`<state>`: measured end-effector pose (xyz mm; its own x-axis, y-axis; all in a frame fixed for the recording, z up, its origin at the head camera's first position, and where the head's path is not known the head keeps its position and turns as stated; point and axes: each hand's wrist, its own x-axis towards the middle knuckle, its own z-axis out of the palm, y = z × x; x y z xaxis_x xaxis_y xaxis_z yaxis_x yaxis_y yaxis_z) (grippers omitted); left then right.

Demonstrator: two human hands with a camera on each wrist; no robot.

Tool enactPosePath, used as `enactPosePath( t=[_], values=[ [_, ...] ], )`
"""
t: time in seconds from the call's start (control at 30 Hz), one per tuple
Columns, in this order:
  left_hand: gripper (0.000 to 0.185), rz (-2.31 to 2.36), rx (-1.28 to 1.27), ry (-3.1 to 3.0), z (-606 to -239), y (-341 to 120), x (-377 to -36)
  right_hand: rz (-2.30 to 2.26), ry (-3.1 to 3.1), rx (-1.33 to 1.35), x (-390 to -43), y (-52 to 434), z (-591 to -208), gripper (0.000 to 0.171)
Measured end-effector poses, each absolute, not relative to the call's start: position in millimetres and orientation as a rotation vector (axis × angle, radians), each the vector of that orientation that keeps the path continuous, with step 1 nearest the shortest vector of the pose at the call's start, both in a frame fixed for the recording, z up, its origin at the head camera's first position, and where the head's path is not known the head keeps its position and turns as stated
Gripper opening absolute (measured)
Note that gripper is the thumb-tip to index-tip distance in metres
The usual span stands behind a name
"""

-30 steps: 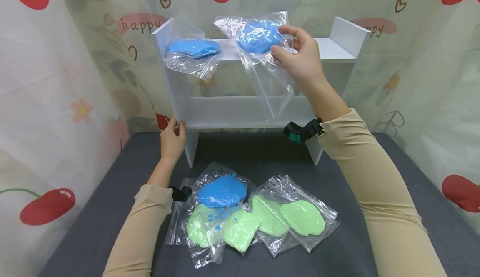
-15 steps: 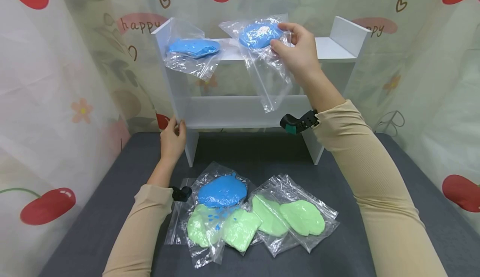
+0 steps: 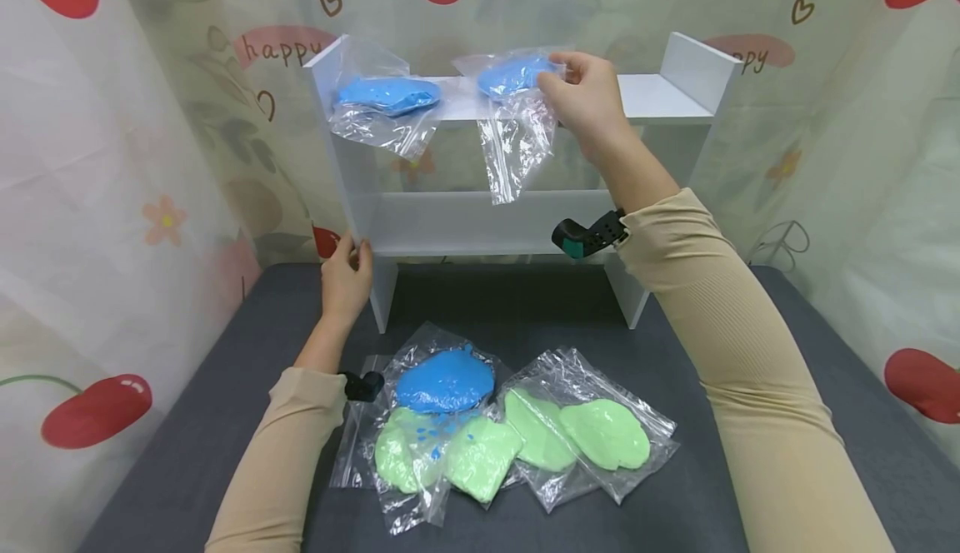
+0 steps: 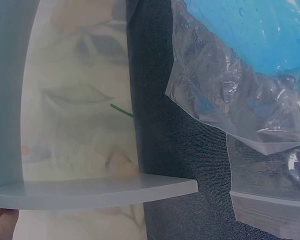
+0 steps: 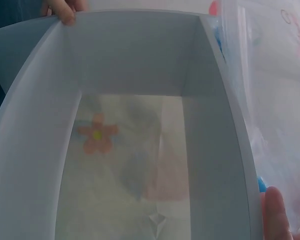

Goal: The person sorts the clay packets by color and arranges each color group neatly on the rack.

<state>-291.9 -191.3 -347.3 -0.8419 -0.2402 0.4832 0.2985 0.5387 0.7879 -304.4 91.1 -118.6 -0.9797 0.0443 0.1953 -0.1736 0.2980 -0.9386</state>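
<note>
My right hand (image 3: 588, 107) pinches the right edge of a zip-lock bag of blue slime (image 3: 513, 77) at the top board of a white shelf unit (image 3: 487, 224). The bag's loose zip end hangs down over the board's front edge. Low on the shelf's left side panel, my left hand (image 3: 345, 286) grips the edge between thumb and fingers; in the right wrist view its fingertips (image 5: 67, 16) lie over the panel edge. A second bag of blue slime (image 3: 388, 97) lies at the left end of the top board, its clear plastic overhanging the front.
On the dark table before the shelf lie overlapping zip-lock bags, one with blue slime (image 3: 444, 382) and several with green slime (image 3: 604, 435). The shelf's raised right end panel (image 3: 697, 74) stands beyond my right hand. A patterned curtain (image 3: 637, 3) surrounds the table.
My right hand has lowered the bag of blue slime and brought it slightly left, down to the top board. The bag has tilted flatter. My left hand has stayed put.
</note>
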Motion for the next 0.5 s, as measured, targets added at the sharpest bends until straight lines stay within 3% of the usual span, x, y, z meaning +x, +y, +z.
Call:
enactPosePath(
  t=[0.5],
  values=[
    [0.037, -1.278, -0.044, -2.233, -347.9, -192.1, -293.0, 1.694, -2.447, 0.156, -313.6, 84.1, -119.8, 0.052]
  ],
)
